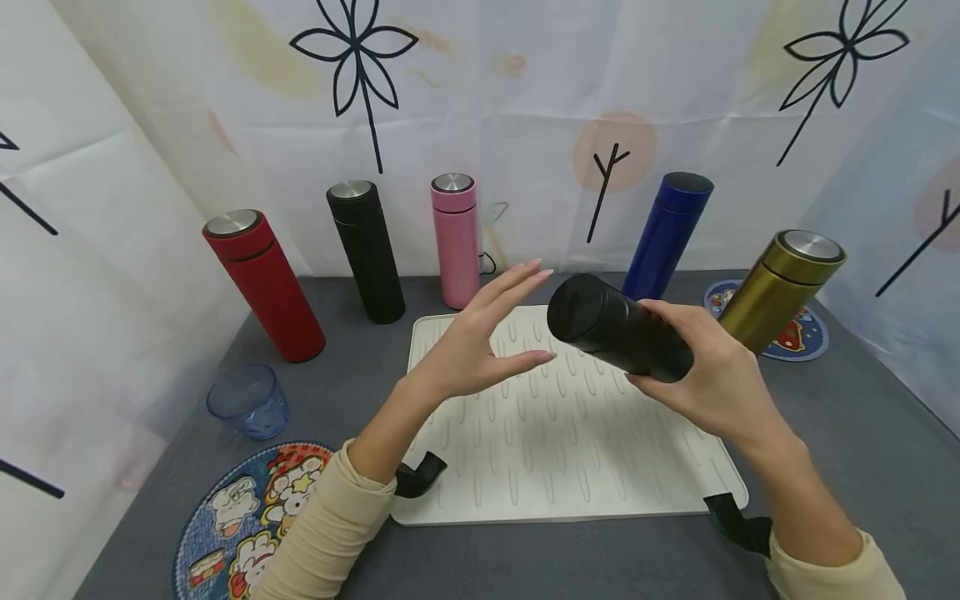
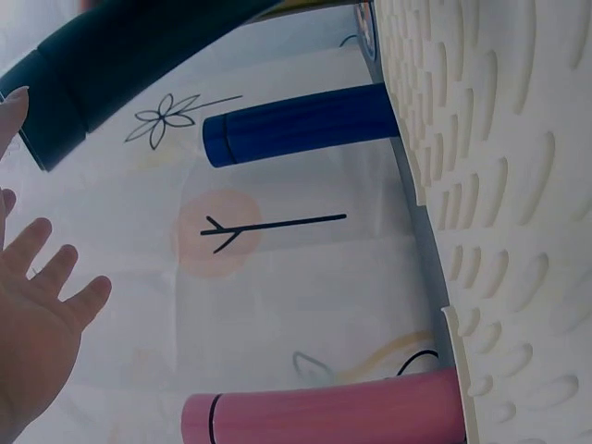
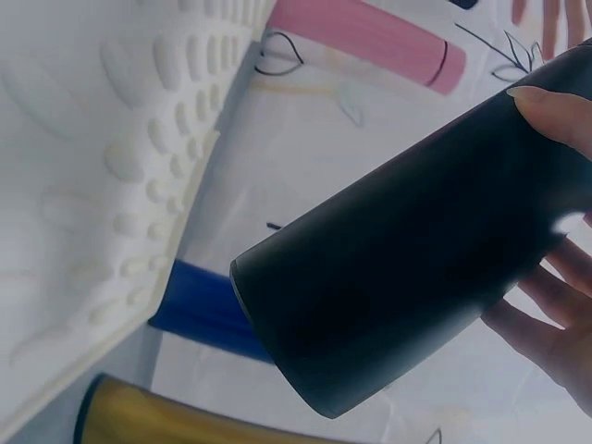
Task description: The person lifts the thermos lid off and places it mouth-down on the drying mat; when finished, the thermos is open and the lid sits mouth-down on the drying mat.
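Observation:
A black thermos bottle [image 1: 622,333] is in my right hand [image 1: 712,367], which grips it with the thumb below and fingers over the top. The bottle is held aslant above the white ribbed mat [image 1: 555,467], one end pointing left. In the right wrist view the dark thermos [image 3: 407,231] fills the middle. My left hand [image 1: 480,333] is spread in the air to the left of that end, fingers and thumb apart and a gap between. In the left wrist view, the left hand's fingers [image 2: 55,268] are partly cut off at the edge.
Behind the mat stand a red thermos [image 1: 266,287], a second black thermos [image 1: 366,250], a pink thermos [image 1: 455,242], a blue thermos [image 1: 667,237] and a gold thermos [image 1: 780,287]. A blue glass [image 1: 251,404] and a round cartoon placemat [image 1: 225,508] lie left; a smaller patterned mat [image 1: 806,337] lies right.

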Available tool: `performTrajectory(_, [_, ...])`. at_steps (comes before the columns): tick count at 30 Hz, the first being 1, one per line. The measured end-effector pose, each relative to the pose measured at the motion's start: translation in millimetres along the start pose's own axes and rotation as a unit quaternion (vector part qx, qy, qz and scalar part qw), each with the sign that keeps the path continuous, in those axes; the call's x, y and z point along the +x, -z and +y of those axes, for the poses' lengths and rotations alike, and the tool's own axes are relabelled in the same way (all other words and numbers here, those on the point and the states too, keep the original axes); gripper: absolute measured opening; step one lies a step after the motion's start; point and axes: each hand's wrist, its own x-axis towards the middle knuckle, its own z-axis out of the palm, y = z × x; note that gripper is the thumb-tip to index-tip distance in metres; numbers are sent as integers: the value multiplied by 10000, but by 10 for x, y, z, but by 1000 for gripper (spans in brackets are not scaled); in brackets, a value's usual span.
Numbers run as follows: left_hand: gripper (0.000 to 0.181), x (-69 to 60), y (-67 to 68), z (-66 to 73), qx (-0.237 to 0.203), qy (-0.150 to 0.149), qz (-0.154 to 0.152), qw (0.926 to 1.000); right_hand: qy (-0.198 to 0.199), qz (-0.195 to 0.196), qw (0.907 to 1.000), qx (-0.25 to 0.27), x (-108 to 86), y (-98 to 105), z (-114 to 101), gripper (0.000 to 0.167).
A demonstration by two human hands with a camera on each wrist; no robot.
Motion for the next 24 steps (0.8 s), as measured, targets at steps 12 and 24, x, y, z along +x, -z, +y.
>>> performTrajectory(12, [71, 17, -14, 24, -324, -513, -556, 9966, 620, -244, 9977, -151, -9, -203, -36, 89])
performTrajectory(24, [58, 16, -18, 3, -524, -689, -862, 9925, 745, -361, 9964, -181, -14, -252, -18, 87])
